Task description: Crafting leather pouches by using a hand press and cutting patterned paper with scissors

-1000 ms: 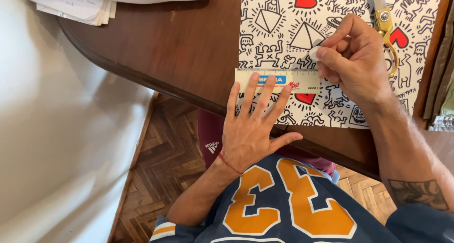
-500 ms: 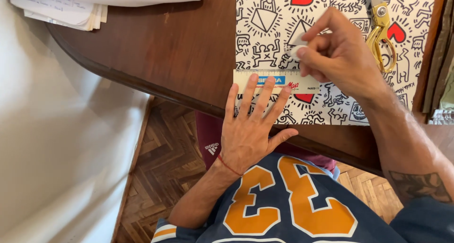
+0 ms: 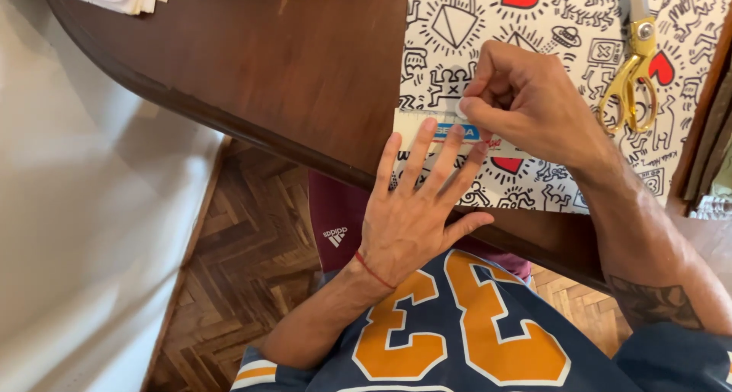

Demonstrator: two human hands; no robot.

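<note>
The paper (image 3: pixel 564 49) was white with black doodle figures and red hearts. The ruler (image 3: pixel 427 129) was pale with a blue patch. The scissors (image 3: pixel 634 72) had gold handles. The surface (image 3: pixel 259 64) was dark brown wood; the floor (image 3: pixel 236 285) was brown herringbone.

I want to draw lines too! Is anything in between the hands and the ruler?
No. The left hand presses its fingertips straight onto the ruler, and the right hand sits against its top edge on the patterned paper.

A small blue rectangular label (image 3: pixel 457 131) sits on the pale ruler (image 3: pixel 412 121) near the desk's (image 3: pixel 290 64) front edge. Fingers cover part of it.
</note>
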